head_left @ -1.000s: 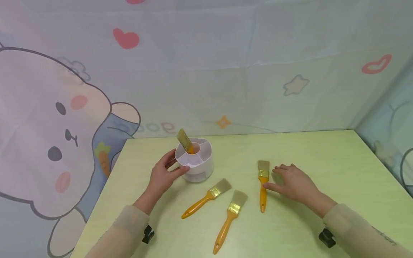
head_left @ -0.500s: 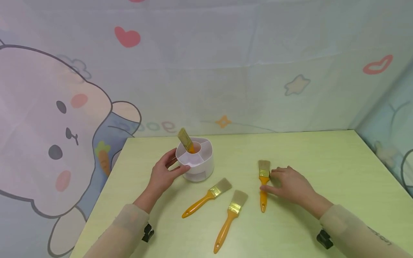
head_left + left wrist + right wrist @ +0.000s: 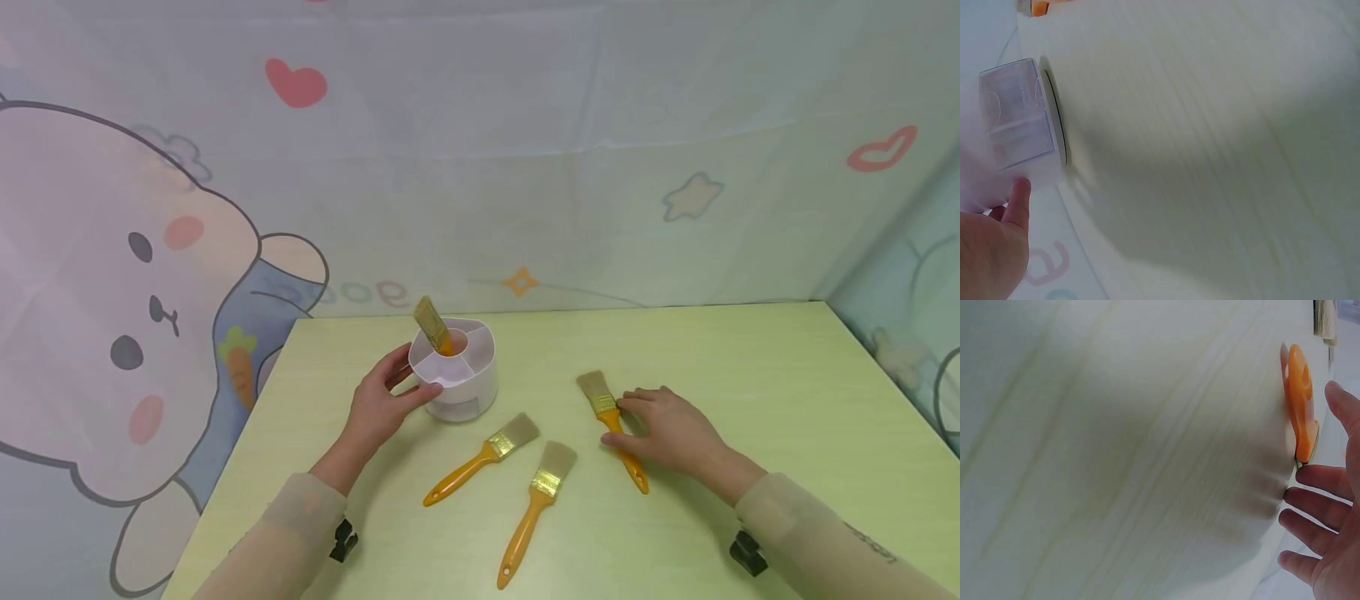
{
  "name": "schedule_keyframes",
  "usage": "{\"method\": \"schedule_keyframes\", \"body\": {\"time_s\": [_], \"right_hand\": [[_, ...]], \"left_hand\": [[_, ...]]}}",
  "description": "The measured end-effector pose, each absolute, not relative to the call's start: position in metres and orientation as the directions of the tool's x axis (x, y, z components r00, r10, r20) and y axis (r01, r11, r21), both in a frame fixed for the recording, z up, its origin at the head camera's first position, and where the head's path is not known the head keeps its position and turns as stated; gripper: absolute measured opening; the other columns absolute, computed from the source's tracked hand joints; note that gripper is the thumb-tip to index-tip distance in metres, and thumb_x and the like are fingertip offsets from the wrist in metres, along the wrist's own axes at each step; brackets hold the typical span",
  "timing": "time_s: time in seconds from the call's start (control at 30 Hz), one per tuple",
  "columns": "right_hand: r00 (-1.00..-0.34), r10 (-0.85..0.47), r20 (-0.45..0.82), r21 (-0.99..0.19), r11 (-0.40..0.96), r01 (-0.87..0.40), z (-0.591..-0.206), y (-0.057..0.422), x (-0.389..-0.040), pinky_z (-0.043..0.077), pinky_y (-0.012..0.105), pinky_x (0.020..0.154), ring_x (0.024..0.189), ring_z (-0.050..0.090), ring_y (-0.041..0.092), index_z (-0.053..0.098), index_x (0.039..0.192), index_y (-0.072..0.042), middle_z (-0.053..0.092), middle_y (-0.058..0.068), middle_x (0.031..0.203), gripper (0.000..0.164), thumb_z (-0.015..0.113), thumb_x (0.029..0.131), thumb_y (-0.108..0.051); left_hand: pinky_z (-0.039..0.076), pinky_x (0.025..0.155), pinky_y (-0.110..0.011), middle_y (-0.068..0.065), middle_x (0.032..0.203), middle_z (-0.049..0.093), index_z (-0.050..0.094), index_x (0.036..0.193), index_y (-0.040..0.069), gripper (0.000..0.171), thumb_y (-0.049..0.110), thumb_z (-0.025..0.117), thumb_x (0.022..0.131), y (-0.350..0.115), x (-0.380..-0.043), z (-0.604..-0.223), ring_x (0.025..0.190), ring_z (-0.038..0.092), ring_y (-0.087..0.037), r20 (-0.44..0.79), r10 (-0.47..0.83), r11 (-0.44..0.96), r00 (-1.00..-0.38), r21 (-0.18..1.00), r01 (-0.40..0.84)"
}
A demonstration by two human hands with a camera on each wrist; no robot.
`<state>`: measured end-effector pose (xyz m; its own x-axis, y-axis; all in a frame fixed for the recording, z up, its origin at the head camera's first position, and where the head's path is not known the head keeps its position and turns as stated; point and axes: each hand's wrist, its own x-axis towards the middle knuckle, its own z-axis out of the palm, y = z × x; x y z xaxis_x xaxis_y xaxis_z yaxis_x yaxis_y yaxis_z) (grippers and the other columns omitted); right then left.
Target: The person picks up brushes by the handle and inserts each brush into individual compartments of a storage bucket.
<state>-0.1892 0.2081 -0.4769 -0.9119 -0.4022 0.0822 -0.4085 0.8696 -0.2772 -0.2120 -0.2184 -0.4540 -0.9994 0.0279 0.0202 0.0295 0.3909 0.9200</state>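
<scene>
Brush [image 3: 612, 421] beside right fingers [image 3: 636, 397] (beneath thumb [image 3: 621, 440])

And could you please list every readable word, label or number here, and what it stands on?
"good", apparently mirrored and faint: on the backdrop.
Dark lettering on the right sleeve: too small to read.
Faint marks on the white holder, left wrist view: too blurred to read.

Both arms reach in from the near side, the left sleeve [image 3: 277, 533] slanting right, the right sleeve [image 3: 817, 533] slanting left, wrists bare. The left hand [image 3: 378, 408] curves in a grip, thumb [image 3: 420, 398] stretched right on the near side, fingers farther off. The right hand [image 3: 675, 429] points left, thumb apart, fingers [image 3: 1316, 509] slightly spread and loosely extended.
</scene>
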Motion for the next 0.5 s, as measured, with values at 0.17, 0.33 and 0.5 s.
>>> {"method": "schedule_keyframes", "body": {"time_s": [0.17,0.33,0.5], "right_hand": [[-0.904,-0.418,0.087,-0.281,0.861,-0.425,-0.4762,0.2064,-0.1895,0.046,0.065,0.114,0.127,0.062,0.051,0.074,0.130,0.000,0.069,0.024,0.137,0.062,0.081,0.093,-0.050],[-0.890,-0.447,0.095,-0.273,0.848,-0.455,-0.4769,0.2054,-0.1893,0.046,0.064,0.115,0.129,0.062,0.049,0.073,0.132,-0.001,0.068,0.023,0.139,0.061,0.081,0.093,-0.047],[-0.881,-0.463,0.100,-0.252,0.844,-0.473,-0.4779,0.2056,-0.1895,0.043,0.064,0.117,0.131,0.061,0.048,0.072,0.134,-0.001,0.067,0.023,0.140,0.062,0.081,0.094,-0.047]], "left_hand": [[0.053,0.112,-0.043,-0.006,0.165,0.048,0.044,0.163,0.016,0.087,0.032,0.090,0.090,-0.2198,-0.2119,-0.4544,0.149,0.051,-0.031,0.020,0.035,0.386,-0.999,0.922,0.032],[0.053,0.112,-0.044,-0.007,0.165,0.048,0.044,0.163,0.015,0.087,0.032,0.089,0.091,-0.2206,-0.2120,-0.4543,0.149,0.050,-0.032,0.015,0.036,0.384,-0.999,0.923,0.028],[0.053,0.112,-0.044,-0.005,0.166,0.047,0.043,0.163,0.016,0.087,0.033,0.089,0.091,-0.2201,-0.2120,-0.4538,0.150,0.050,-0.031,0.011,0.042,0.391,-0.999,0.920,0.027]]}}
